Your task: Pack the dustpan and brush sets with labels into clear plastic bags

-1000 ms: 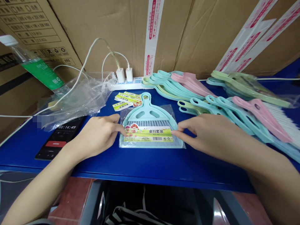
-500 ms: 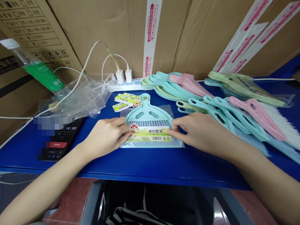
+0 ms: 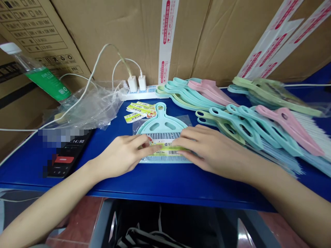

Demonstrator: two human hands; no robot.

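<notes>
In front of me on the blue table lies a light-blue dustpan [image 3: 160, 119] with a grey-bristled brush [image 3: 165, 135] nested in it, in a clear plastic bag [image 3: 188, 120]. A yellow-green printed label card [image 3: 168, 145] lies across the bristles. My left hand [image 3: 126, 153] rests on the card's left part, index finger stretched over it. From the other side, my right hand [image 3: 207, 148] lays its extended fingers over the right part, hiding some print. Neither hand grips anything that I can see.
Several loose label cards [image 3: 141, 110] lie behind the dustpan. Dustpans [image 3: 186, 94] and brushes [image 3: 240, 125] are piled at the right. Plastic bags [image 3: 85, 106], a phone [image 3: 68, 155] and a bottle [image 3: 43, 79] are at the left. A power strip [image 3: 147, 93] stands behind.
Both hands have moved inward from the bag's side edges onto the label card, with fingers now laid over it. The dustpan stays in place.
</notes>
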